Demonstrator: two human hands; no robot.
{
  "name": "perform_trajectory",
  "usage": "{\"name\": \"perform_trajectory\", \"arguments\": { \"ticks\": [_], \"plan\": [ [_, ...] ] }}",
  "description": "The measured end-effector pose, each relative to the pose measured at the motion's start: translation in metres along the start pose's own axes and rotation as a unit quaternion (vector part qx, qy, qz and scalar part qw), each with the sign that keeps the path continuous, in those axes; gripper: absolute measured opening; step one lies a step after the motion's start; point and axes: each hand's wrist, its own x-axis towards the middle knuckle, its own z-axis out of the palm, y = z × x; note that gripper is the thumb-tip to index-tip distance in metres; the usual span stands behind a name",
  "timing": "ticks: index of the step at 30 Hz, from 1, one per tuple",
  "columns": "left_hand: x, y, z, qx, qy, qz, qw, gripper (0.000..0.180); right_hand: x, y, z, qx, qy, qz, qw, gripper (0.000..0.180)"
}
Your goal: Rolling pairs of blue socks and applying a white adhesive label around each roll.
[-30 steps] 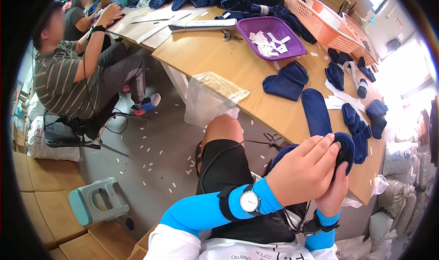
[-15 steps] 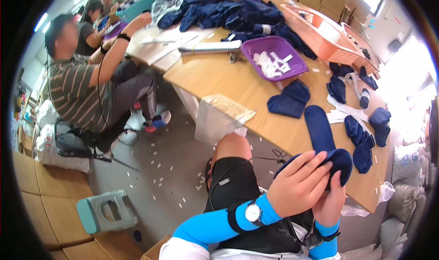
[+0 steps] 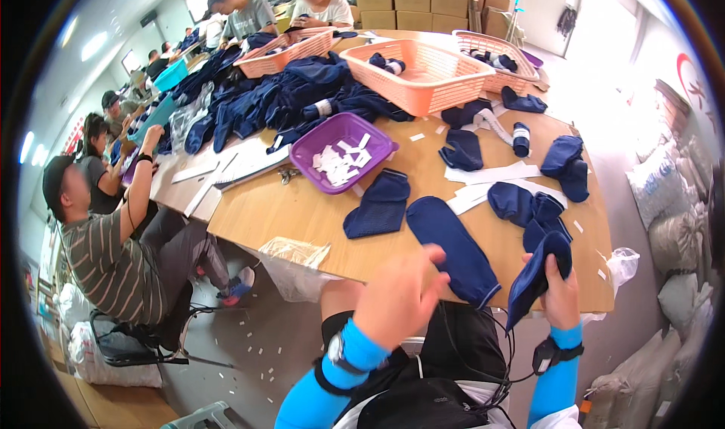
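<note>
Fingers, right: our right hand is closed around a dark blue sock, thumb on the front, and the sock hangs folded over the hand, just off the near table edge.
Fingers, left: our left hand has its fingers spread and loosely curled, holding nothing; the fingertips reach toward a long flat blue sock and seem to touch its near edge, though we cannot tell for sure.
Flat sock: it lies on the wooden table, pointing at the near edge.
Beside it: a folded blue piece to the left, more blue socks to the right.
Behind: a purple tray of white slips, then orange baskets.
Far left: a seated person in a striped shirt works at the next table.
</note>
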Motion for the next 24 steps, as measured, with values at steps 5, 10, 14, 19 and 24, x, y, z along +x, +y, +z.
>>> {"name": "perform_trajectory", "arguments": {
  "ticks": [5,10,14,19,24],
  "plan": [
    [0.093,-0.027,0.018,0.333,-0.051,-0.149,0.93,0.048,0.021,0.031,0.0,0.146,-0.004,0.011,0.989,0.039],
    [0.133,-0.038,0.02,0.341,-0.15,-0.227,0.9,0.047,0.011,0.034,-0.003,0.163,0.015,-0.002,0.986,0.041],
    [0.132,-0.047,0.005,0.355,-0.137,-0.159,0.911,0.038,0.01,0.032,-0.002,0.113,-0.022,-0.015,0.993,0.047],
    [0.13,0.004,-0.035,0.054,0.057,-0.022,0.997,0.02,0.01,0.035,-0.004,0.172,-0.042,0.013,0.984,0.046],
    [0.108,0.057,-0.046,-0.117,0.122,0.039,0.985,0.029,0.01,0.037,-0.013,0.167,-0.059,0.016,0.984,0.045]
  ]
}}
